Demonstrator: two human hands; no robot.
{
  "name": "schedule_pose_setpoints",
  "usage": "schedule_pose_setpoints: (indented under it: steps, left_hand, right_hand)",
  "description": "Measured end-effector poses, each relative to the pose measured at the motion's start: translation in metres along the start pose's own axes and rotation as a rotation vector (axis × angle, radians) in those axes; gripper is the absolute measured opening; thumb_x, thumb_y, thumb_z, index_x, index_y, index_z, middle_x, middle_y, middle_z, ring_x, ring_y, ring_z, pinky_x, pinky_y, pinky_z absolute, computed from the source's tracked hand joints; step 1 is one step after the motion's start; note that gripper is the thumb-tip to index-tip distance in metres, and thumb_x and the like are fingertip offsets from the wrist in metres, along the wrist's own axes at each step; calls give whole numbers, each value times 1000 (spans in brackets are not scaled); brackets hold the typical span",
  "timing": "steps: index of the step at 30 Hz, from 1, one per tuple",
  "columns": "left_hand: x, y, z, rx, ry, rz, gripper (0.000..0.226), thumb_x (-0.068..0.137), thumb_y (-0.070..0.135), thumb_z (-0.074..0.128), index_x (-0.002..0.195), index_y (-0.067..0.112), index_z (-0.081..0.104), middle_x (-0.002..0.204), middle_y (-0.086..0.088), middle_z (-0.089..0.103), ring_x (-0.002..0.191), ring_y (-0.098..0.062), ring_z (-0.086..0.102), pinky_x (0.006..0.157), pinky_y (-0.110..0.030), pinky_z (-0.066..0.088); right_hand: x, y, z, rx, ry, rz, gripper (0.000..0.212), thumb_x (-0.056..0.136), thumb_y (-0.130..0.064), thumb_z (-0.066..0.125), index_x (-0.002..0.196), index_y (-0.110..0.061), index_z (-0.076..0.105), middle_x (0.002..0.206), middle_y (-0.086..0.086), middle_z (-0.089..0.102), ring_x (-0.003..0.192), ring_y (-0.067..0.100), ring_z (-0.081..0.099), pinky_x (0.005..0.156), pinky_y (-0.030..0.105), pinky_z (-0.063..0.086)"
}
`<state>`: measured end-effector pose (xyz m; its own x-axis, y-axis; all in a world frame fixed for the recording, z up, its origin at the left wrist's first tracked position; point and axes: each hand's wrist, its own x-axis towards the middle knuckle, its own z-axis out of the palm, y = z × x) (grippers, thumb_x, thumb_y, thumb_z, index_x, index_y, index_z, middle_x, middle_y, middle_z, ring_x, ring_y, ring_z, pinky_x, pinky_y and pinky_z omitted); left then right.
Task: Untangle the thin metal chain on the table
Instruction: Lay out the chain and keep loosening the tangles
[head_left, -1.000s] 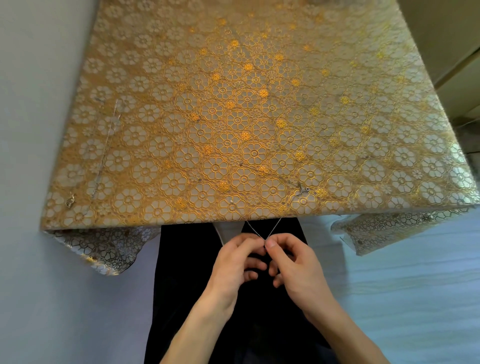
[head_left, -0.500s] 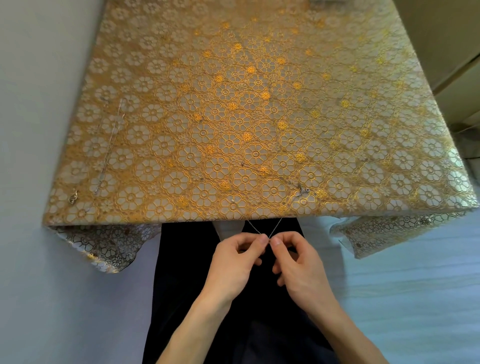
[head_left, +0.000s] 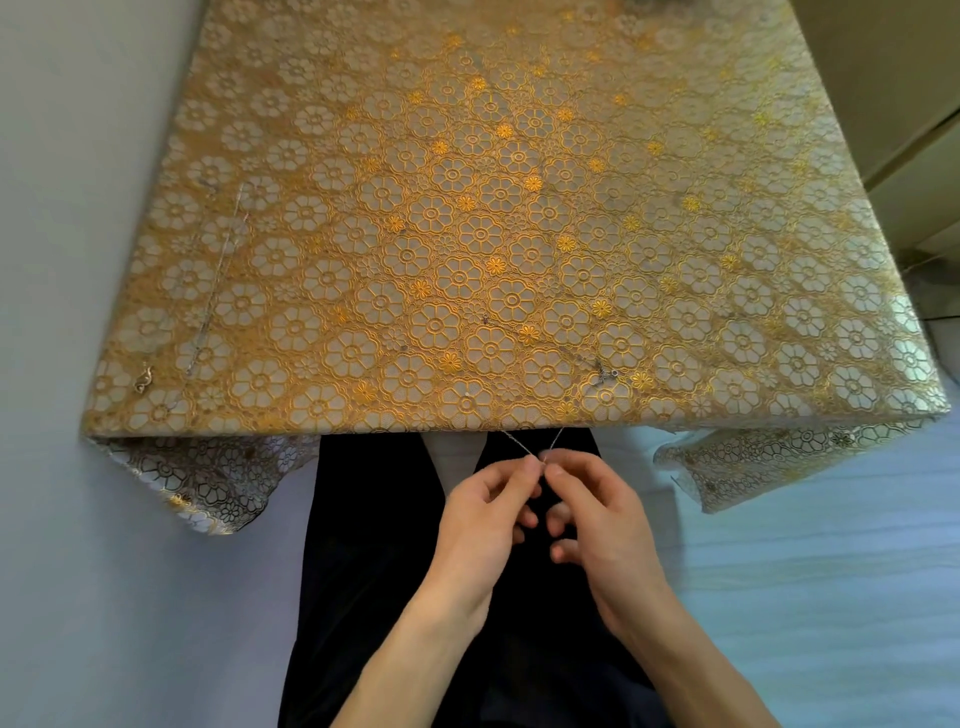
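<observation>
Where left hand (head_left: 483, 514) meets right hand (head_left: 602, 519): both pinch the thin chain (head_left: 514, 442), just below the counter (head_left: 519, 218) edge.
Counter, left side: second chain (head_left: 218, 280), small metal piece (head_left: 144, 376).

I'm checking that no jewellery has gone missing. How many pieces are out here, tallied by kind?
Thin metal chains: 2. The held chain is pinched by the left hand and right hand below the table edge. The loose chain lies along the left side of the tablecloth.
Small gold clasp-like piece: 1, near the front left corner.
Total: 3
</observation>
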<state>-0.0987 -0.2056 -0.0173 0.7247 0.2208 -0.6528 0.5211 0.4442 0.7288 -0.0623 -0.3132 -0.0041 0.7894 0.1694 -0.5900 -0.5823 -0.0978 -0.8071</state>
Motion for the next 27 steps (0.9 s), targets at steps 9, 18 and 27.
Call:
schedule_pose_setpoints:
  steps: [9, 18, 27]
  left_hand:
    - [-2, 2, -7, 164, 58, 101, 18, 96, 35, 62, 93, 25, 77, 73, 13, 70, 62, 2, 56, 60, -14, 47]
    - [-1, -3, -6, 134, 130, 113, 16, 94, 35, 66, 94, 23, 76, 71, 13, 69, 62, -1, 57, 60, -14, 45]
    - [1, 4, -4, -402, -123, -154, 16, 88, 28, 64, 85, 13, 66, 73, 1, 58, 60, -12, 51, 62, -29, 37]
  right_hand:
    - [2, -3, -8, -225, -14, -167, 6, 91, -27, 73, 89, -27, 79, 82, -2, 75, 58, 7, 56, 48, 23, 47]
    - [7, 8, -9, -428, 172, -333, 12, 92, -28, 71, 80, -32, 70, 80, -7, 70, 66, 12, 62, 63, 33, 52]
    - [3, -3, 3, 165, -24, 128, 19, 103, -19, 52, 91, -8, 60, 66, 3, 56, 51, 7, 49, 43, 19, 38]
